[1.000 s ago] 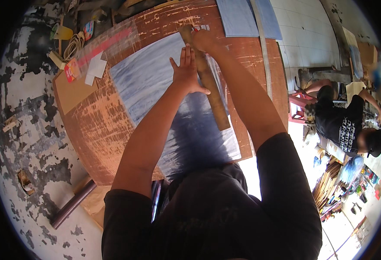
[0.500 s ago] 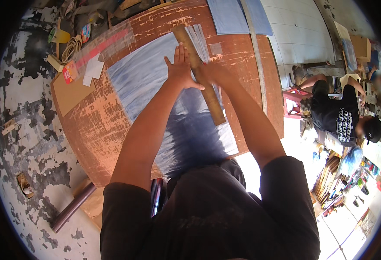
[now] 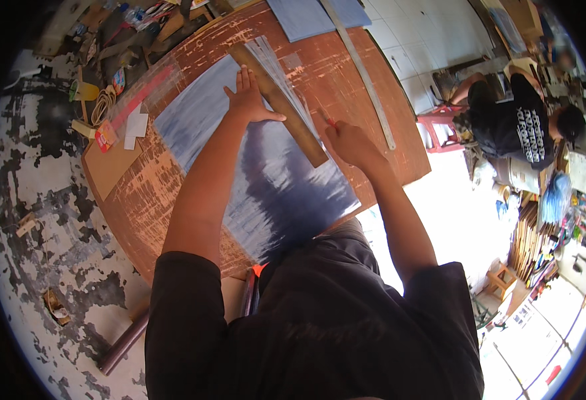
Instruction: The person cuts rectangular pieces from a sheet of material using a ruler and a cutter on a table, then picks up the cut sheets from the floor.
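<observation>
Blue-grey sheet [image 3: 266,180] lies flat across the middle of the bench [image 3: 139,200], its near corner at the near edge, and I judge it thin, light and floppy, best pinned flat rather than lifted. My left hand [image 3: 249,100] presses with fingers spread on the wooden straightedge [image 3: 279,105], a stiff bar crossing the sheet's far right side. My right hand [image 3: 349,142] is closed around a small red-tipped tool [image 3: 331,122] just beside the bar.

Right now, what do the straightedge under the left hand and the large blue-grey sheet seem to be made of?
The straightedge looks like bare wood: brown, thick, matte. The blue-grey sheet seems thin board or plastic laminate, lying flat with a streaky, faint sheen; I cannot tell which. The left hand presses on the straightedge.
</observation>
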Demonstrator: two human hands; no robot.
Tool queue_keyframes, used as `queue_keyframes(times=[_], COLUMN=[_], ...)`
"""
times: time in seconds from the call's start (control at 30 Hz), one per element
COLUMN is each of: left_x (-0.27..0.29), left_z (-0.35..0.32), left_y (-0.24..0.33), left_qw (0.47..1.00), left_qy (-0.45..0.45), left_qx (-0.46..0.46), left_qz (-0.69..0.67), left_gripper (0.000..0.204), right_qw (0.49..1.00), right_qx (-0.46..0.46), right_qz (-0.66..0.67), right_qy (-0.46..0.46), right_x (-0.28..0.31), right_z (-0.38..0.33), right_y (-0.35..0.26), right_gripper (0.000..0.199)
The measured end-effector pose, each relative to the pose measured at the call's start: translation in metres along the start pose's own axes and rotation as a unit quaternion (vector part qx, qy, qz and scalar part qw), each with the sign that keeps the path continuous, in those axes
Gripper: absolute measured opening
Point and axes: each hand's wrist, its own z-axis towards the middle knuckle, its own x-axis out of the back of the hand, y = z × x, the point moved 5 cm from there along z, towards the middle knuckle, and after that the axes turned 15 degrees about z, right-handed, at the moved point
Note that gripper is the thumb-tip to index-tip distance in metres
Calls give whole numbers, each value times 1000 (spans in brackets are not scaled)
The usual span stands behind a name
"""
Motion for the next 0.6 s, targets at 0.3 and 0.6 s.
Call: queue_keyframes(times=[0.3, 0.6], left_x=[-46, -79], left_z=[-88, -144], left_y=[58, 78], left_qw=[997, 979], left_qy=[55, 184], left_qx=[-32, -46], left_qz=[-43, -78], left_gripper=[172, 166], right_qw=[975, 946], right_qx=[81, 36], right_qz=[102, 228], right_qy=[180, 226], right_x=[-68, -98], right_z=[-140, -146], right_y=[219, 232], right_gripper=[45, 40])
